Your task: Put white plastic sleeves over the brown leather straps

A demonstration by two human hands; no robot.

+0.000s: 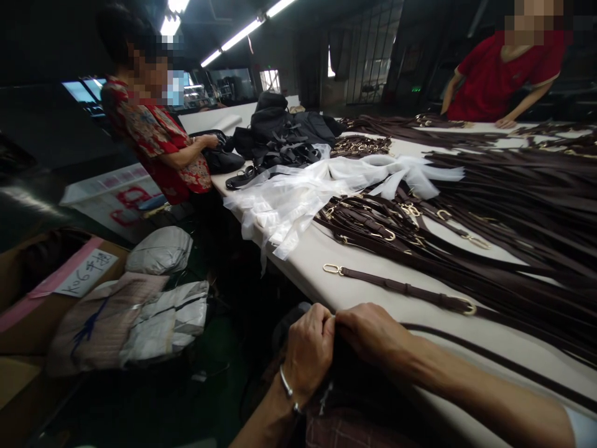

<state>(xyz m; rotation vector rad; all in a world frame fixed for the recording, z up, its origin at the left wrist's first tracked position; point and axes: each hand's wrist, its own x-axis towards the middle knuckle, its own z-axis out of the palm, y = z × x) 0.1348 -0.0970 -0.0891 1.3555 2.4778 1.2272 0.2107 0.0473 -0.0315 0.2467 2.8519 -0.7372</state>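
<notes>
At the table's front edge my left hand [310,348] and my right hand [370,328] are side by side, both with fingers closed and thumbs nearly touching. Whatever they pinch is hidden between them. A silver bracelet [286,382] is on my left wrist. Just beyond my hands lies a dark brown strap [396,286] with a gold oval ring [332,269] at one end and a gold buckle [465,306] further along. Its long narrow part runs to the right, behind my right forearm.
Piles of brown straps [513,193] cover the table [303,261]. Clear plastic bags [298,193] and black bags [298,130] lie further back. One person [158,137] stands at left, another [504,81] across the table. Boxes [51,274] and wrapped bundles [163,311] crowd the floor.
</notes>
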